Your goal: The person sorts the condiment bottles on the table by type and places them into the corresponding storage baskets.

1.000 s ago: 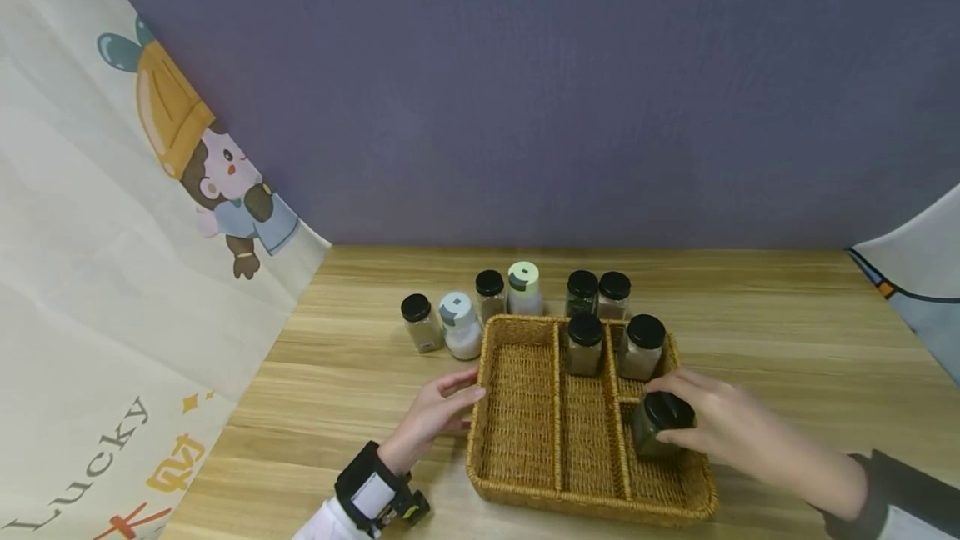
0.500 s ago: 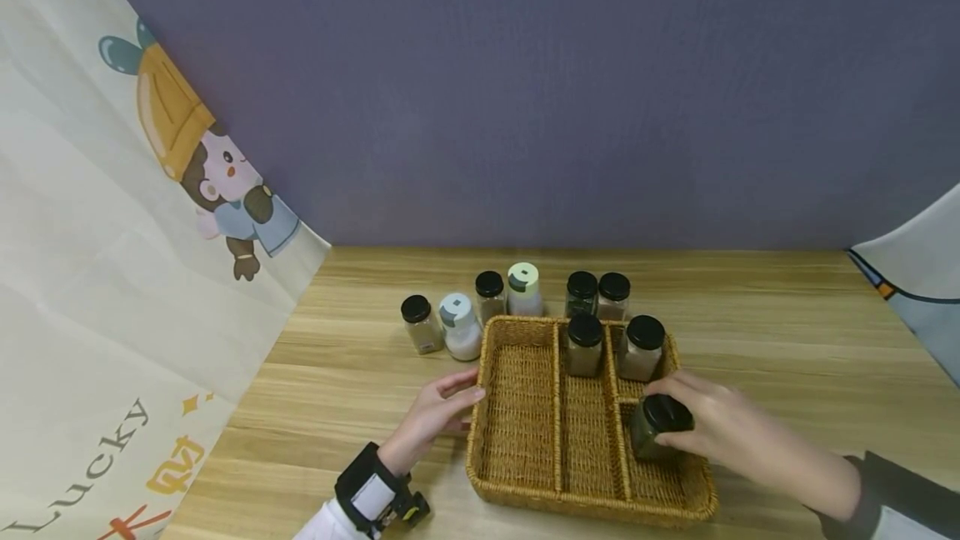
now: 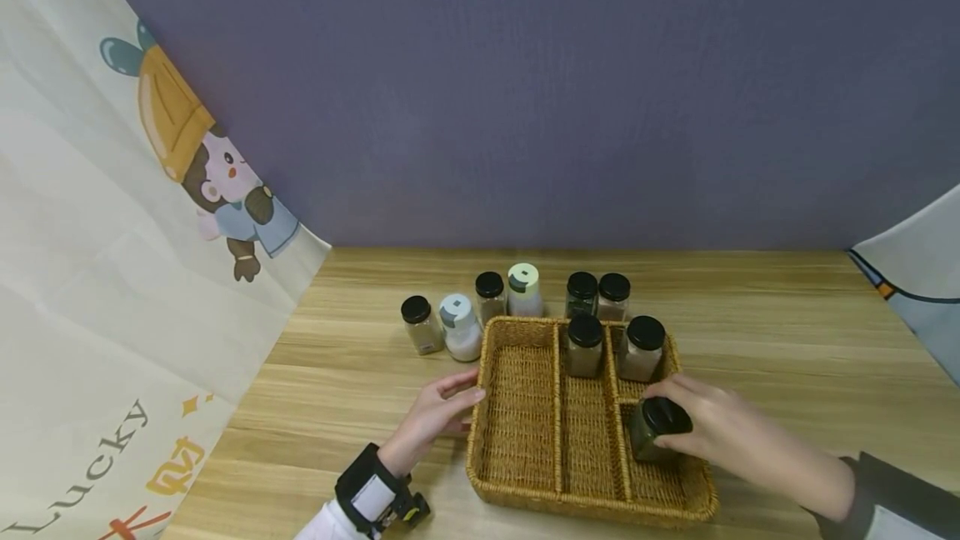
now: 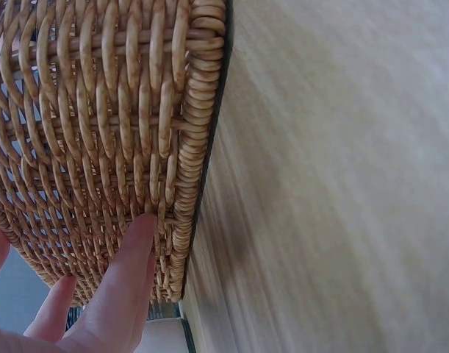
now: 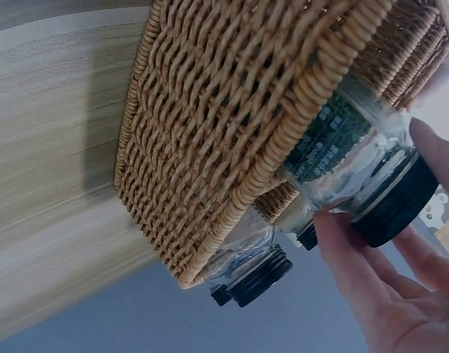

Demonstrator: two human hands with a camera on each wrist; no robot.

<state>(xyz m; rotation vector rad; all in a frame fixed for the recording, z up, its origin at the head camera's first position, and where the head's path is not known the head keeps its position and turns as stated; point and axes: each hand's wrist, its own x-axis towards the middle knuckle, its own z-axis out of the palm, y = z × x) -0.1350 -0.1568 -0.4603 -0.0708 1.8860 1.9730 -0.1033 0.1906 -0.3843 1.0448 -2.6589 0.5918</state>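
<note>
A woven basket [image 3: 517,415] with several compartments stands on the wooden table. My right hand [image 3: 705,419] grips a spice jar [image 3: 652,436] near its black lid, in the front right compartment. Dark green flakes show through the glass of that jar [image 5: 349,143] in the right wrist view. With extended fingers, my left hand [image 3: 433,415] touches the basket's left side; the left wrist view shows fingertips on the woven wall [image 4: 99,125]. One jar [image 3: 584,346] with a black lid stands at the back of the middle compartment, another [image 3: 641,348] in the back right one.
Behind the basket are two black-lidded jars [image 3: 581,294] side by side. Farther left stand a white-capped shaker [image 3: 461,327], a pale-capped shaker [image 3: 524,290] and two more black-lidded jars [image 3: 422,325]. A grey-blue backdrop [image 3: 525,107] rises at the table's far edge.
The gripped jar and my right hand have shifted very slightly left within the front right compartment. My left hand stays at the basket's side.
</note>
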